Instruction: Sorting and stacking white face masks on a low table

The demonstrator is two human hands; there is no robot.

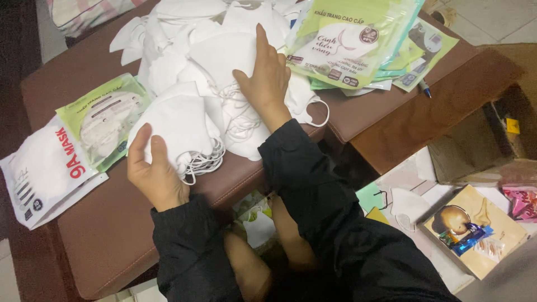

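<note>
Nearest the camera, two black sleeves (313,223) reach up over the edge of a brown padded surface (106,235). The left hand (154,170) grips a small bundle of white masks (179,126) at its lower left corner, thumb and fingers (141,140) clamped on the fabric, probably to keep the folded masks squared together. The bundle's long axis runs from lower left to upper right; its pointed fold heads up and away from the person, and the ear loops (204,162) spill out of the near end toward the surface edge.

A little farther on, the right hand (265,81) lies flat on the loose mask pile (212,50), fingers together and stretched out, pressing rather than gripping; it seems to hold the heap steady so it does not slide.

Left of the bundle lie two sealed mask packs, one white (42,173) and one green (100,120), set side by side and apart from the loose masks. At the far right a fanned stack of empty green bags (349,45) rests on the surface, with a pen (425,88) just beside it. On the floor to the right sits an open cardboard box (481,145).
</note>
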